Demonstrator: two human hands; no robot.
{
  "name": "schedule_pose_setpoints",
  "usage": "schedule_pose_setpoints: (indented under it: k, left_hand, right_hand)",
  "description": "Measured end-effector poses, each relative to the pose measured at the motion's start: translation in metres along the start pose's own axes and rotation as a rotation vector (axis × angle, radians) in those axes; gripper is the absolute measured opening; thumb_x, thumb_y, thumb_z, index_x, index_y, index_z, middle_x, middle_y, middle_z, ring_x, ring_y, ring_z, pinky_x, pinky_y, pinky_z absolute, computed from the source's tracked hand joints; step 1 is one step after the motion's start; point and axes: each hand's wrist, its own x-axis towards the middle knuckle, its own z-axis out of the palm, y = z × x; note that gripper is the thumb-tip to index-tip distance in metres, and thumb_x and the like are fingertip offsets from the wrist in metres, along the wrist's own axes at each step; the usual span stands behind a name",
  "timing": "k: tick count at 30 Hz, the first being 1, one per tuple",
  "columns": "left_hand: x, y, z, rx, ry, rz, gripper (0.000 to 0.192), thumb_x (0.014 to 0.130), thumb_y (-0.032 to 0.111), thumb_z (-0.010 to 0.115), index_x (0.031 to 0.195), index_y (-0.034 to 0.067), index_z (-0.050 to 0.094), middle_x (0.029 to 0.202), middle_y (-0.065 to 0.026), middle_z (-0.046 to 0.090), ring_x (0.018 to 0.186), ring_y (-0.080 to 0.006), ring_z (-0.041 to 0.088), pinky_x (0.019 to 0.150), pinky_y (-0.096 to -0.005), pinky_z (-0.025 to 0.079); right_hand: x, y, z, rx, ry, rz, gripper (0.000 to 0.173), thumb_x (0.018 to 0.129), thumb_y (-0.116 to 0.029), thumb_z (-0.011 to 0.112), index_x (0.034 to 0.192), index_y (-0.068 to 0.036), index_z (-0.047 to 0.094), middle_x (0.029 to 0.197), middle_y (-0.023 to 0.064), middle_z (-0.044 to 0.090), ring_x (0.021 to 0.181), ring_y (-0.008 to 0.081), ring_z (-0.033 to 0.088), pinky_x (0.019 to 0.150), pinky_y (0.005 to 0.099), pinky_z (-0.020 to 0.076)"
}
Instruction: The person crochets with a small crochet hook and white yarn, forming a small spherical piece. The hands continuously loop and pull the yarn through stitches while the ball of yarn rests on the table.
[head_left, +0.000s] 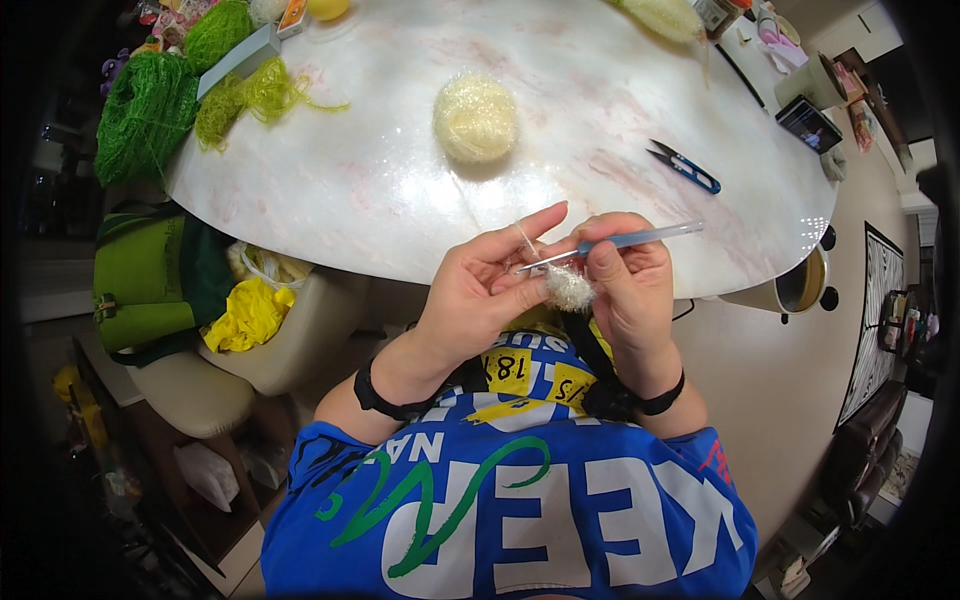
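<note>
A small fuzzy piece of cream crochet work (570, 289) is pinched by my left hand (484, 281), whose index finger is raised with a strand of yarn running over it. My right hand (634, 277) grips a crochet hook (622, 238) with a blue-grey handle. The hook's metal tip points left and lies at the top of the crochet work, close to my left fingers. Beyond my hands, a ball of sparkly cream yarn (475, 118) rests on the marble-patterned table (360, 180). A thin strand leads from the ball towards my left hand.
Blue-handled thread snips (686, 166) lie on the table to the right, near a phone (810, 127) with a lit screen. Green yarn skeins (146, 116) and loose yellow-green yarn (262, 97) sit at the left edge. A green bag (142, 277) and yellow plastic bag (251, 315) rest on a chair.
</note>
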Motion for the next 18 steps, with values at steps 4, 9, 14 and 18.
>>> schedule_pose_setpoints:
  k: [4, 9, 14, 18]
  left_hand:
    - [-0.001, 0.001, 0.004, 0.030, 0.041, 0.010, 0.056, 0.087, -0.009, 0.051, 0.139, -0.001, 0.032, 0.120, -0.0151, 0.056, 0.103, -0.0129, 0.056, 0.089, -0.0232, 0.047]
    - [-0.004, 0.000, 0.003, 0.233, 0.104, 0.015, 0.058, 0.085, -0.008, 0.056, 0.138, 0.000, 0.035, 0.097, -0.0051, 0.062, 0.069, 0.0013, 0.045, 0.072, -0.0121, 0.041]
    - [-0.005, 0.004, 0.000, 0.174, 0.117, -0.033, 0.062, 0.082, -0.009, 0.059, 0.138, -0.003, 0.034, 0.099, -0.0069, 0.063, 0.076, -0.0023, 0.053, 0.072, -0.0156, 0.044]
    - [-0.004, 0.007, 0.004, 0.179, 0.137, -0.105, 0.063, 0.082, -0.006, 0.062, 0.139, 0.001, 0.036, 0.080, 0.0053, 0.056, 0.061, 0.0042, 0.033, 0.063, -0.0095, 0.035]
  right_hand:
    - [0.001, -0.002, 0.002, 0.007, 0.014, 0.039, 0.017, 0.089, -0.010, 0.060, 0.102, 0.001, 0.058, 0.090, 0.0115, 0.066, 0.085, 0.0134, 0.062, 0.073, 0.0238, 0.0475]
    - [0.007, -0.015, 0.002, -0.710, -0.114, -0.480, 0.016, 0.078, -0.003, 0.066, 0.093, -0.006, 0.064, 0.092, 0.0081, 0.067, 0.074, 0.0151, 0.061, 0.065, 0.0247, 0.0473]
    - [0.004, -0.022, -0.001, -1.222, -0.261, -0.903, 0.025, 0.066, -0.004, 0.072, 0.091, -0.008, 0.068, 0.092, 0.0055, 0.069, 0.072, 0.0189, 0.060, 0.064, 0.0288, 0.0481]
    - [0.007, -0.013, -0.004, -0.750, -0.204, -0.507, 0.023, 0.071, -0.003, 0.072, 0.093, -0.006, 0.068, 0.091, 0.0078, 0.070, 0.080, 0.0223, 0.064, 0.071, 0.0294, 0.0492]
